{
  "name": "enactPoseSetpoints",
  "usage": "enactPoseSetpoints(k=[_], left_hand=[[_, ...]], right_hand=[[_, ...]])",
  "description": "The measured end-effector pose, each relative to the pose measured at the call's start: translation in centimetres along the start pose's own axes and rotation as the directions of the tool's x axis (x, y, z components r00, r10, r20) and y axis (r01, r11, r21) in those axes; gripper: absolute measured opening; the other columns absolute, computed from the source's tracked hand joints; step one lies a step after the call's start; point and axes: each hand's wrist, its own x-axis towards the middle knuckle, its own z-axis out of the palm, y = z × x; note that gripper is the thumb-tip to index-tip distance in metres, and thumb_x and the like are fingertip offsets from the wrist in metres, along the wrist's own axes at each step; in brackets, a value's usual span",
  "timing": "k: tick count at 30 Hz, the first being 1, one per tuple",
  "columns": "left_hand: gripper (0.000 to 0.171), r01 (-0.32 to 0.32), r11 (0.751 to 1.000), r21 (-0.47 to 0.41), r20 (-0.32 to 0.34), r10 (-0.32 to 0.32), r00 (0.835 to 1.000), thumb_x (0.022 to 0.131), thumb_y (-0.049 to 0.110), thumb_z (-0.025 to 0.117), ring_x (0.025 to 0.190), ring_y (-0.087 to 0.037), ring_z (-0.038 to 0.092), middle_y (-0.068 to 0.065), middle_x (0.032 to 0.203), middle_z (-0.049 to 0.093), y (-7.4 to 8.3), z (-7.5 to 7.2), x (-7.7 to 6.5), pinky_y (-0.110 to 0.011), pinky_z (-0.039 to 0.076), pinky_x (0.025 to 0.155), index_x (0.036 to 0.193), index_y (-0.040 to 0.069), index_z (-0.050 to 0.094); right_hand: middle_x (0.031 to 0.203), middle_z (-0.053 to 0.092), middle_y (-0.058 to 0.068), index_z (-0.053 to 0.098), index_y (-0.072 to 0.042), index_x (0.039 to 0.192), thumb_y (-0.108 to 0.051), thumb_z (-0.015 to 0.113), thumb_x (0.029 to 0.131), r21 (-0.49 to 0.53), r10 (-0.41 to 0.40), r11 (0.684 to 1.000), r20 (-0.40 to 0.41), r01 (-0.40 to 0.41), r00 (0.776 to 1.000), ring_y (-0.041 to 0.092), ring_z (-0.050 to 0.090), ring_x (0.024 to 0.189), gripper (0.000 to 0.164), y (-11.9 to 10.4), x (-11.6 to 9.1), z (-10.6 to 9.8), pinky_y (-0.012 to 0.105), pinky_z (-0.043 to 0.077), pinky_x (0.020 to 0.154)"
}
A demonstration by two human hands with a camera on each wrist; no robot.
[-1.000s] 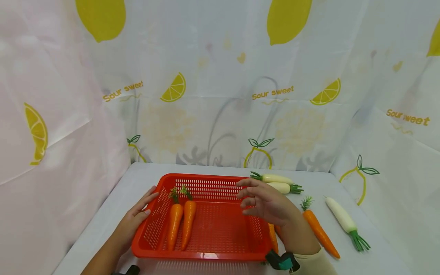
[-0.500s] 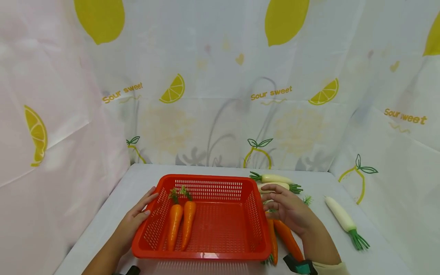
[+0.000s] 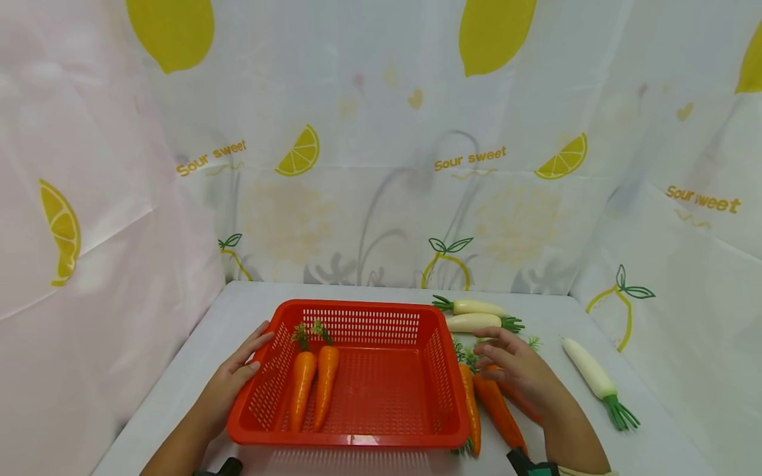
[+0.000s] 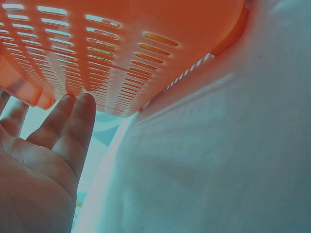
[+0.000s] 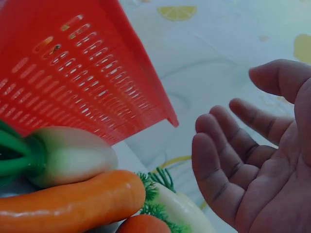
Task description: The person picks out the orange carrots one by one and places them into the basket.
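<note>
My left hand (image 3: 235, 377) rests on the left rim of a red plastic basket (image 3: 351, 439); the left wrist view shows fairly straight fingers (image 4: 80, 116) at its slotted outer wall. Two orange carrots (image 3: 304, 390) lie side by side in the basket's left half, leafy tops toward the back. My right hand (image 3: 524, 370) hovers over several carrots (image 3: 500, 413) to the basket's right, palm toward the basket, its fingers loosely bent and holding nothing. A white radish (image 5: 77, 158) with green stalks lies against the basket's right wall, mostly hidden in the head view.
Two white radishes (image 3: 476, 322) lie behind the carrots, near the basket's back right corner. Farther right is another white radish (image 3: 589, 367), its green stalks toward me. A white cloth covers the table (image 3: 190, 370), and lemon-printed curtains (image 3: 369, 218) enclose the back and sides.
My right hand has moved right, from over the basket's right side to above the loose carrots. The left hand and the two carrots in the basket have stayed put.
</note>
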Motion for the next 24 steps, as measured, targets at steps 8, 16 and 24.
enactPoseSetpoints(k=[8, 16, 24], left_hand=[[0.053, -0.004, 1.0, -0.003, 0.001, 0.004, 1.0, 0.112, 0.016, 0.042, 0.138, 0.021, 0.035, -0.005, 0.178, 0.008, -0.2, -0.1, 0.1, -0.023, 0.054, 0.097, 0.162, 0.004, 0.034], [0.052, -0.004, 1.0, 0.011, -0.004, 0.004, 1.0, 0.112, 0.017, 0.043, 0.139, 0.021, 0.033, -0.004, 0.178, 0.009, -0.3, -0.1, 0.1, -0.022, 0.054, 0.098, 0.162, 0.006, 0.036], [0.051, -0.007, 0.999, 0.043, -0.014, 0.008, 1.0, 0.112, 0.017, 0.043, 0.139, 0.023, 0.028, -0.001, 0.177, 0.013, -0.4, -0.2, 0.0, -0.016, 0.049, 0.101, 0.161, 0.006, 0.038]], right_hand=[[0.124, 0.061, 0.015, 0.05, -0.007, 0.14, -0.028, 0.057, 0.109, 0.003, 0.014, 1.0, -0.071, -0.014, 0.997, 0.031, 0.066, 0.107, 0.039, 0.9, -0.8, -0.5, 0.039, 0.06, 0.091], [0.121, 0.058, 0.014, 0.05, -0.006, 0.14, -0.024, 0.055, 0.109, -0.06, -0.01, 0.998, -0.1, 0.004, 0.995, 0.028, 0.065, 0.109, 0.036, 1.4, -1.5, -1.7, 0.035, 0.059, 0.094], [0.13, 0.058, 0.02, 0.048, -0.001, 0.144, -0.018, 0.058, 0.107, -0.136, -0.006, 0.991, -0.108, -0.009, 0.994, 0.025, 0.066, 0.111, 0.042, 2.3, -2.0, -2.3, 0.035, 0.059, 0.092]])
